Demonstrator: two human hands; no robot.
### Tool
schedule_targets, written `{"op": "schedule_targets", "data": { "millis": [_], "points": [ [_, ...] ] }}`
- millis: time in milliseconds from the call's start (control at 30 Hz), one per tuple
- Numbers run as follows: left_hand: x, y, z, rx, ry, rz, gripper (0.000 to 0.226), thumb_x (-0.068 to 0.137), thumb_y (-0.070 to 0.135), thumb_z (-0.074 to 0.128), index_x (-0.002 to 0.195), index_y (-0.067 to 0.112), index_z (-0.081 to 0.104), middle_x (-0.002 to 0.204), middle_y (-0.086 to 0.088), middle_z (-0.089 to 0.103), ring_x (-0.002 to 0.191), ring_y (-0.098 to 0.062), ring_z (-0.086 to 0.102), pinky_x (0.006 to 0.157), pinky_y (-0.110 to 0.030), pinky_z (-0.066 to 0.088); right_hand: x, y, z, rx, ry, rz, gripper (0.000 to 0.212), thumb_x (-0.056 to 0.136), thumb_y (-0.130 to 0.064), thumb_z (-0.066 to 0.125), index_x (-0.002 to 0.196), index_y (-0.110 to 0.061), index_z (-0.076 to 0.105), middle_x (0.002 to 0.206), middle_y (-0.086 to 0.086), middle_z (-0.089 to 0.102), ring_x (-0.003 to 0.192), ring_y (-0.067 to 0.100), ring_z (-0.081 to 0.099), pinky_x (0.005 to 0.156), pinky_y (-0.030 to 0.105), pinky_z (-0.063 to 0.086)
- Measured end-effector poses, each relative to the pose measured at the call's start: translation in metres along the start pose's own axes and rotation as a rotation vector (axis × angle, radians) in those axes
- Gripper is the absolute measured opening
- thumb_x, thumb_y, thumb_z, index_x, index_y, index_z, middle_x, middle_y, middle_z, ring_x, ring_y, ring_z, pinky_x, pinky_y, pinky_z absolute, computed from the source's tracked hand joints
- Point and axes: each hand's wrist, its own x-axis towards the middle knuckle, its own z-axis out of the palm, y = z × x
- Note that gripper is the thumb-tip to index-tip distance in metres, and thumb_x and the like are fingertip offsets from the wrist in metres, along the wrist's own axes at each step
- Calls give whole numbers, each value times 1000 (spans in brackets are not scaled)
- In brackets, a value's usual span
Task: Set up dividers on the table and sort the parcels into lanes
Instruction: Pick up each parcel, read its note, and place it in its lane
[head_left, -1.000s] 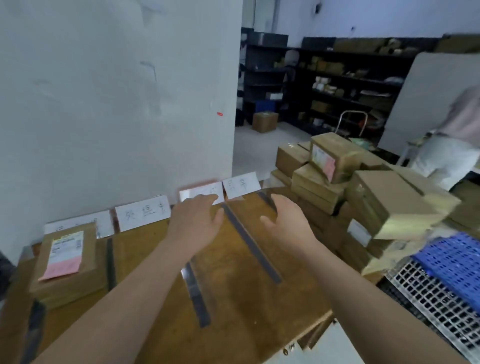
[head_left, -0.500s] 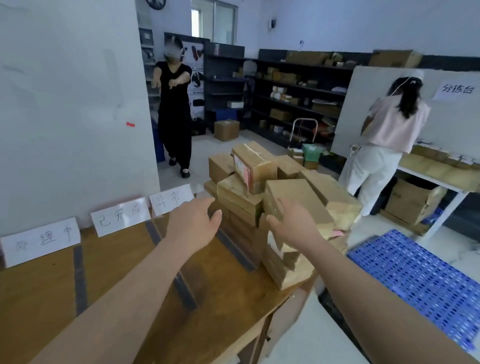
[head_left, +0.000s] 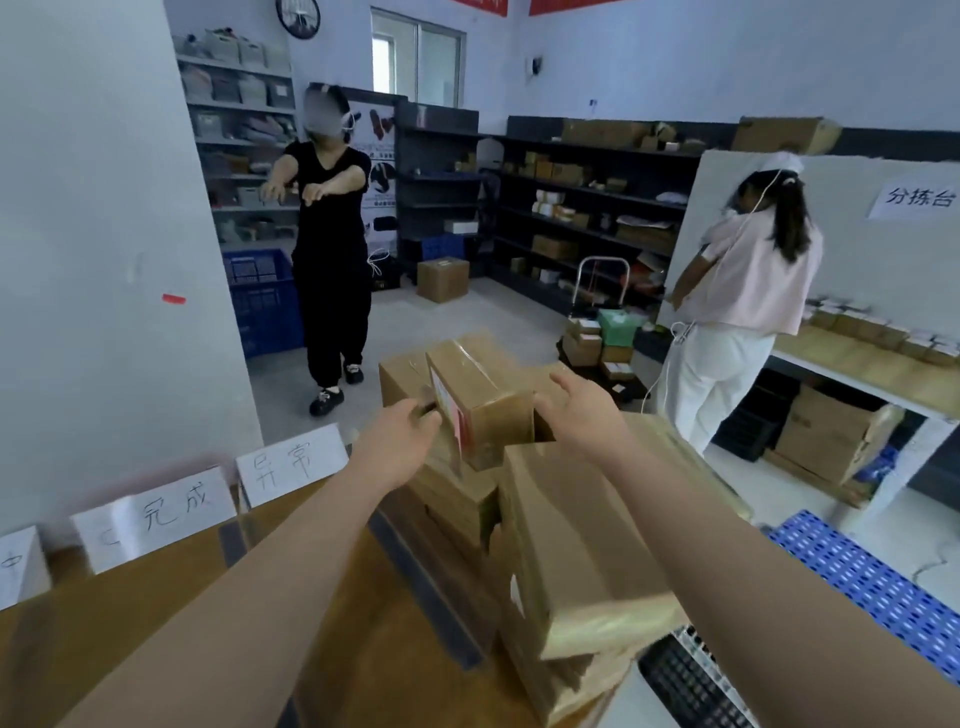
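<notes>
Sorting is in hand: our left hand and right hand, both spread and empty, flank the top parcel of the pile at the right of the table — the left perhaps touching. Next we squeeze, lift, carry it left.

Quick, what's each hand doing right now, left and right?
Left hand: open, fingers at the labelled side of the top parcel; no grip evident.
Right hand: open, fingers spread beside that parcel, holding nothing.
</notes>
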Motion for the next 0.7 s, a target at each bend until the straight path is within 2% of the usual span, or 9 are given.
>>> {"op": "schedule_targets", "data": {
  "millis": [67,133,233,300,367,467,533,633,700],
  "points": [
    [16,2,9,-91,-5,-40,43,105,33,36,143,14,44,117,-3,62,88,-14,56,74,-20,37,23,2,7,-10,-20,1,48,99,-33,50,141,-13,44,140,9,51,126,26,49,96,32,41],
    [28,2,18,-169,-19,-98,43,106,31,33,143,13,44,103,5,57,81,-10,52,70,-20,38,44,4,14,-10,-46,-3,53,98,-35,50,145,-13,39,145,7,47,129,24,47,100,32,40],
    [46,1,34,-270,-44,-182,46,106,33,32,147,14,40,140,-3,51,126,-23,48,104,-34,36,71,5,24,53,-110,10,57,97,-36,52,147,-13,38,145,7,47,129,23,48,100,32,41],
    [57,1,45,-363,-51,-242,47,105,36,32,147,17,40,147,-5,46,135,-24,43,113,-39,32,87,6,31,109,-153,36,60,96,-39,53,148,-13,37,145,8,47,130,24,47,106,37,40],
    [64,5,57,-451,-64,-303,45,105,37,29,146,21,43,144,-5,50,134,-26,44,114,-43,31,100,9,35,172,-189,68,62,95,-40,54,147,-12,37,146,6,46,131,23,45,107,35,37],
    [69,14,71,-587,-67,-379,40,105,40,28,127,25,58,127,-7,60,121,-27,53,111,-46,35,114,17,40,209,-232,85,62,93,-40,58,144,-9,42,143,6,49,130,23,47,107,31,35],
    [70,20,78,-689,-55,-398,37,104,44,31,107,25,63,110,-6,66,108,-25,59,106,-47,40,119,25,40,201,-239,53,62,89,-43,62,141,-12,48,139,4,54,124,22,53,107,37,41],
    [69,27,85,-819,-27,-404,42,101,52,31,111,27,64,107,-5,68,104,-23,59,96,-43,45,123,35,38,254,-233,7,69,76,-57,62,135,-20,53,128,2,62,111,21,61,97,44,50],
    [64,32,83,-926,-13,-416,44,101,55,32,110,25,64,101,-6,69,96,-23,61,83,-38,48,121,33,31,282,-221,-23,67,78,-58,62,135,-25,51,126,0,62,108,20,62,93,45,52]
  ]
}}
